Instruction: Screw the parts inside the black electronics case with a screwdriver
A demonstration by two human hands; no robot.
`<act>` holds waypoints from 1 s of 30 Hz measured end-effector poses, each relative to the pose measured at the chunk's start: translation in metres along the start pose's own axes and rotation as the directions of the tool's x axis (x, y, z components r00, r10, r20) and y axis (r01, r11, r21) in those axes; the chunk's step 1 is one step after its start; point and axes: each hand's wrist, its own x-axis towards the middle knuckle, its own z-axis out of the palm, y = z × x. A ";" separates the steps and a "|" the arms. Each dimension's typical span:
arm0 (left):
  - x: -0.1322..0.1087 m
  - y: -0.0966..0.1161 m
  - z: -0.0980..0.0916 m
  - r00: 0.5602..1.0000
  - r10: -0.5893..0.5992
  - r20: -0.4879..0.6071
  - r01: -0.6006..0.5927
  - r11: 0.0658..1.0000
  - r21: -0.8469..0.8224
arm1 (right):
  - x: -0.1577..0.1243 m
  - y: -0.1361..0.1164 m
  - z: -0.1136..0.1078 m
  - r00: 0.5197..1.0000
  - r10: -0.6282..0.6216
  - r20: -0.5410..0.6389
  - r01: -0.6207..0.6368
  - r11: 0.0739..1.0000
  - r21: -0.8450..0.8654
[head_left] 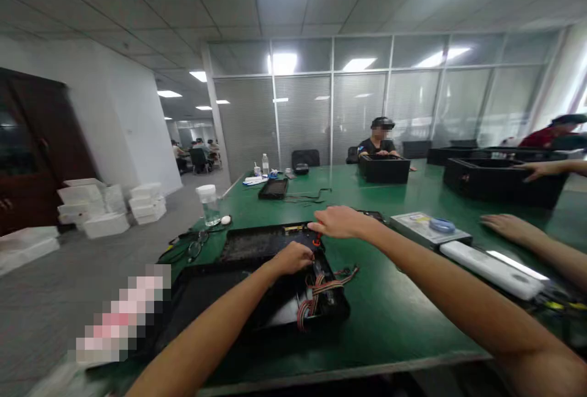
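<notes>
An open black computer case [257,299] lies on the green table [394,317] in front of me, with a bundle of red and striped cables [321,290] spilling from its right side. My left hand [293,257] is curled inside the case near the cables; what its fingers hold is hidden. My right hand [337,221] reaches over the far edge of the case, fingers bent down and pinched at a small red part [316,240]. A black perforated side panel [263,243] lies just behind the case.
A grey drive with a blue tape roll [428,227] and a white bar [493,268] lie to the right, by another person's hand [507,226]. A clear jar [209,204], glasses and black cases stand farther off. A seated person works opposite. White foam boxes [105,207] are stacked on the floor.
</notes>
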 end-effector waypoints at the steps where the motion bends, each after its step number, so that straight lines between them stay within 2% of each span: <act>1: 0.000 0.000 0.000 1.000 0.003 -0.004 -0.003 1.000 -0.005 | -0.001 0.001 0.002 0.998 0.067 -0.012 -0.067 0.998 -0.012; 4: 0.000 0.000 0.000 1.000 0.016 -0.007 -0.016 1.000 -0.001 | -0.005 0.009 0.013 0.986 0.151 -0.065 -0.144 0.984 0.100; 6: 0.000 -0.001 0.000 1.000 0.026 -0.003 -0.026 1.000 0.016 | -0.010 0.019 0.027 0.987 0.090 -0.134 -0.047 0.954 0.296; 8: -0.001 0.000 0.001 0.999 0.039 0.002 -0.039 0.998 0.051 | -0.016 0.033 0.050 0.978 0.066 -0.196 0.049 0.845 0.533; 9: -0.002 0.000 0.001 0.999 0.051 0.000 -0.050 0.996 0.073 | -0.019 0.040 0.065 0.972 0.105 -0.211 0.059 0.757 0.651; 10: -0.003 0.001 0.002 0.998 0.069 -0.009 -0.068 0.993 0.094 | -0.021 0.048 0.081 0.965 0.180 -0.191 0.036 0.631 0.775; 12: -0.007 0.002 0.004 0.992 0.124 -0.038 -0.118 0.984 0.136 | -0.024 0.061 0.114 0.945 0.324 -0.045 -0.043 0.261 0.964; 13: -0.009 0.003 0.004 0.987 0.155 -0.052 -0.145 0.977 0.157 | -0.024 0.066 0.129 0.925 0.378 0.031 -0.061 0.069 0.996; 15: -0.011 0.003 0.003 0.975 0.205 -0.080 -0.187 0.964 0.190 | -0.021 0.072 0.150 0.863 0.487 0.133 0.002 -0.267 0.964; 17: -0.012 0.002 -0.003 0.967 0.229 -0.110 -0.203 0.958 0.202 | -0.016 0.072 0.158 0.813 0.551 0.190 0.127 -0.486 0.864; 19: -0.013 0.000 -0.015 0.968 0.218 -0.123 -0.192 0.962 0.192 | -0.013 0.066 0.156 0.819 0.545 0.179 0.225 -0.593 0.773; 22: -0.020 -0.007 -0.033 0.988 0.155 0.001 -0.152 0.968 0.202 | -0.014 0.051 0.143 0.895 0.443 0.058 0.259 -0.621 0.740; 24: -0.031 -0.012 -0.040 0.988 0.108 0.107 -0.132 0.958 0.254 | -0.017 0.041 0.136 0.928 0.373 -0.020 0.249 -0.578 0.777; 26: -0.049 -0.017 -0.041 0.985 0.081 0.151 -0.124 0.946 0.299 | -0.019 0.032 0.132 0.947 0.310 -0.088 0.237 -0.485 0.842; 28: -0.067 -0.018 -0.038 0.986 0.083 0.142 -0.123 0.947 0.297 | -0.021 0.025 0.128 0.962 0.230 -0.150 0.217 -0.301 0.928; 30: -0.083 -0.018 -0.036 0.987 0.099 0.126 -0.130 0.956 0.265 | -0.025 0.017 0.120 0.973 0.126 -0.196 0.194 0.027 0.981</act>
